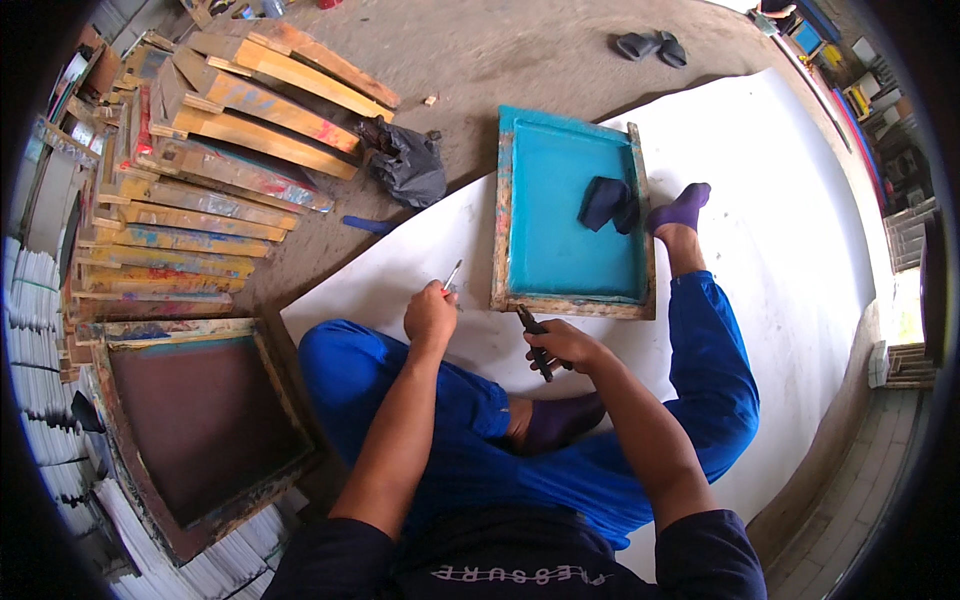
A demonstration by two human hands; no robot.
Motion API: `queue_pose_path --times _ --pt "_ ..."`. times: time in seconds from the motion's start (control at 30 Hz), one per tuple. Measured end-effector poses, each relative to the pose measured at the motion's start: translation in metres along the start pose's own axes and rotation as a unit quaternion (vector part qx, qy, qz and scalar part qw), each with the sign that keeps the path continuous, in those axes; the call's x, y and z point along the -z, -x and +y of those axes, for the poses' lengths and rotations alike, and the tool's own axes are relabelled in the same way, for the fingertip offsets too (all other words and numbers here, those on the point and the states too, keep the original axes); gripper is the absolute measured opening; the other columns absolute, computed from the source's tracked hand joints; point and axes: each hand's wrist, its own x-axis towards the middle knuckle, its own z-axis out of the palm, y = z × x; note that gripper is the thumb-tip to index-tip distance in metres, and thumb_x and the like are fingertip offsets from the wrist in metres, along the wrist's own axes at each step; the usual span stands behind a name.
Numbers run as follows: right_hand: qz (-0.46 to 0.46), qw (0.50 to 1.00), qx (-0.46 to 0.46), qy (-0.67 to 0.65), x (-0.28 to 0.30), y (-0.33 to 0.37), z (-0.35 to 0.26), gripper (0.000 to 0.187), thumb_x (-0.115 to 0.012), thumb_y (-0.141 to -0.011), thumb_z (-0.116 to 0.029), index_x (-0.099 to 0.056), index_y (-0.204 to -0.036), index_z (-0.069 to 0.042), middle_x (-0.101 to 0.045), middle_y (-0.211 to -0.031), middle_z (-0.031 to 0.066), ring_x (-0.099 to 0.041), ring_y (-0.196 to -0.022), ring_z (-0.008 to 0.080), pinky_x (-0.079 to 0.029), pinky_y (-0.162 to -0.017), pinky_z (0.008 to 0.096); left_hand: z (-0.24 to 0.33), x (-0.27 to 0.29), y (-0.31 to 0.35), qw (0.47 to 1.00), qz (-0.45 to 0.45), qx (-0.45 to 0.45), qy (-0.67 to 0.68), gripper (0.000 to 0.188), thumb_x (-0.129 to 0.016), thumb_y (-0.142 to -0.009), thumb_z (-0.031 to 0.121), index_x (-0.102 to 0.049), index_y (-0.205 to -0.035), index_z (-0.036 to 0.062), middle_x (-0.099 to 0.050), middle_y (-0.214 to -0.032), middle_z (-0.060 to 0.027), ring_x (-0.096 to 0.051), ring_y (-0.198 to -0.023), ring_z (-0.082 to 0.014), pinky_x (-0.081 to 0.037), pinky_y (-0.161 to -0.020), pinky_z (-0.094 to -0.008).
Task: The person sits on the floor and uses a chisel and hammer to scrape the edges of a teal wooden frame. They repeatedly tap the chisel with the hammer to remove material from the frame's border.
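My left hand is closed around a slim tool with a pale, thin tip; its exact kind is too small to make out. In my right hand is a pair of pliers with dark handles, the jaws pointing at the near edge of a screen-printing frame. I cannot tell whether the jaws touch the wood. The frame has worn wooden sides and teal mesh, and lies on a large white sheet. On its right part rests a folded dark cloth.
Several wooden frames stand stacked at the left, with a brown-meshed frame nearer me. A black plastic bag and a blue strip lie beyond the white sheet. Dark shoes sit at the back. My legs flank the work.
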Motion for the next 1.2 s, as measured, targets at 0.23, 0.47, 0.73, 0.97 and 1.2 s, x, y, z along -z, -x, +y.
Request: queue_pose_path --times 0.23,0.47,0.73,0.97,1.2 --pt "-0.016 1.0 0.016 0.004 0.002 -0.004 -0.003 0.035 -0.06 -0.101 -0.035 -0.057 -0.112 -0.002 -0.07 -0.095 0.0106 -0.072 -0.076 0.0202 -0.058 -0.065 0.038 -0.007 -0.002 -0.007 0.998 0.061 0.004 0.0 0.014 -0.062 -0.095 0.02 -0.062 -0.107 0.0134 -0.074 -0.095 -0.017 -0.071 -0.09 -0.0424 -0.055 -0.079 -0.0547" --pt "-0.044 0.999 -0.026 0.02 0.009 -0.007 -0.013 0.036 -0.061 -0.101 -0.032 -0.056 -0.119 -0.001 -0.069 -0.095 0.0143 -0.073 -0.079 0.0266 -0.059 -0.061 0.0414 -0.004 -0.001 -0.002 0.998 0.023 -0.016 -0.061 0.024 -0.069 -0.091 0.02 -0.064 -0.113 0.0138 -0.062 -0.117 -0.0148 -0.068 -0.1 -0.0393 -0.056 -0.083 -0.0507" --pt "-0.085 0.975 -0.125 0.162 0.034 -0.016 -0.052 0.038 -0.058 -0.099 -0.032 -0.058 -0.102 0.006 -0.067 -0.078 0.0183 -0.072 -0.063 0.0295 -0.059 -0.048 0.0447 0.006 -0.017 0.007 0.987 -0.038 -0.121 0.101 0.021 -0.072 -0.089 0.024 -0.077 -0.104 0.0108 -0.074 -0.091 -0.0196 -0.072 -0.089 -0.0377 -0.056 -0.079 -0.0472" --pt "-0.121 0.947 -0.185 0.231 0.037 -0.017 -0.088 0.043 -0.055 -0.101 -0.036 -0.055 -0.112 0.005 -0.071 -0.084 0.0256 -0.073 -0.068 0.0309 -0.059 -0.051 0.0484 0.009 -0.034 0.006 0.975 -0.071 -0.16 0.134 0.02 -0.066 -0.089 0.021 -0.076 -0.093 0.0039 -0.069 -0.081 -0.0244 -0.069 -0.079 -0.0426 -0.054 -0.073 -0.0501" --pt "0.121 0.91 0.054 0.394 -0.001 0.008 -0.048 0.044 -0.061 -0.094 -0.037 -0.069 -0.093 0.006 -0.072 -0.085 0.029 -0.074 -0.082 0.04 -0.058 -0.073 0.0525 0.013 -0.033 0.009 0.974 -0.059 -0.157 0.152 0.018 -0.062 -0.089 0.017 -0.073 -0.085 0.0032 -0.067 -0.079 -0.0264 -0.068 -0.079 -0.0449 -0.051 -0.072 -0.0541"
